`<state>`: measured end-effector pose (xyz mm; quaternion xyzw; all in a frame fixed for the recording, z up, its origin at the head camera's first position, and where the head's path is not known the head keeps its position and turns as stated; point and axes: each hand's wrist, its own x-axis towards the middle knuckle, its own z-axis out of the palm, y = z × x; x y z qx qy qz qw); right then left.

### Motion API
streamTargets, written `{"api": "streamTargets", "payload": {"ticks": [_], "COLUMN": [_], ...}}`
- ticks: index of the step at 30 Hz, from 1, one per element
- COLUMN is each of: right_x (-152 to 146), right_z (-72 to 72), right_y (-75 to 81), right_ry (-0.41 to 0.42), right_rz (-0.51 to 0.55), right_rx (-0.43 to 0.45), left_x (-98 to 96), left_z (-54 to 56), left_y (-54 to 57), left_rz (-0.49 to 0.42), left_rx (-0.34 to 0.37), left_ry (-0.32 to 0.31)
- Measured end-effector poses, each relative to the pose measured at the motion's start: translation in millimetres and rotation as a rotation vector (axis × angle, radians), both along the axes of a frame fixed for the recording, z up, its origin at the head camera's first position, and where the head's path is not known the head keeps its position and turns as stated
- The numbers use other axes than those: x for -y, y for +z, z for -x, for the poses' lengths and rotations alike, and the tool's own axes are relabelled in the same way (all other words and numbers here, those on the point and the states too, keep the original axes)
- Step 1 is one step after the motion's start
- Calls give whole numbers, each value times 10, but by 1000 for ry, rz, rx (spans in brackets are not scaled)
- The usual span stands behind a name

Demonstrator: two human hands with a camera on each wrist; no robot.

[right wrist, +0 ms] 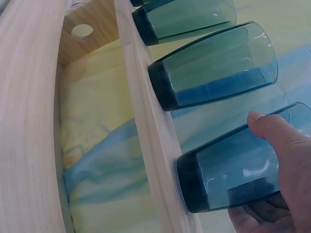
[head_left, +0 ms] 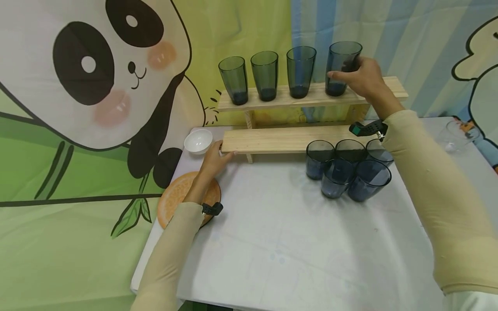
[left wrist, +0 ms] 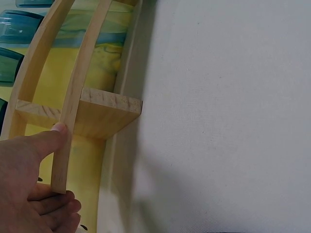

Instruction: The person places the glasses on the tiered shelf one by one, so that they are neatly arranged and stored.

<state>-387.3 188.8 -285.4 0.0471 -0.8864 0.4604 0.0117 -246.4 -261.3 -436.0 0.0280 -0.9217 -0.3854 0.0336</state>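
Along the upper board of a two-tier wooden rack stand several tall tinted glasses. My right hand grips the rightmost glass, its thumb on the near side and fingers round the far side; the base of this glass meets the upper board. To its left stand three more, among them a glass close by. With thumb on top and fingers beneath, my left hand holds the left end of the lower board.
Several shorter blue-grey glasses cluster in front of the lower board's right half. A white bowl sits left of the rack, and an orange round plate lies under my left forearm. A clear glass is at the far right.
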Motion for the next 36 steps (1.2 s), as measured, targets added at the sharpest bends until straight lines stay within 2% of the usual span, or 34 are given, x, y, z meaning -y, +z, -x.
{"api": "streamTargets", "payload": {"ticks": [6, 13, 20, 31, 36], "right_x": [43, 61, 49, -325, -620], "right_z": [18, 38, 27, -255, -453], "right_y": [-1, -53, -117, -145, -192], "right_ry": [7, 18, 39, 93, 110], "right_rz": [-12, 9, 7, 37, -18], "right_rx": [-14, -26, -34, -26, -58], "left_x": [-4, 0, 6, -16, -13], "left_z": [0, 0, 31, 44, 48], "left_y": [-7, -7, -31, -36, -36], "left_rz": [-5, 11, -10, -11, -11], "left_rx": [23, 21, 8, 13, 19], "left_ry": [6, 8, -3, -4, -4]}}
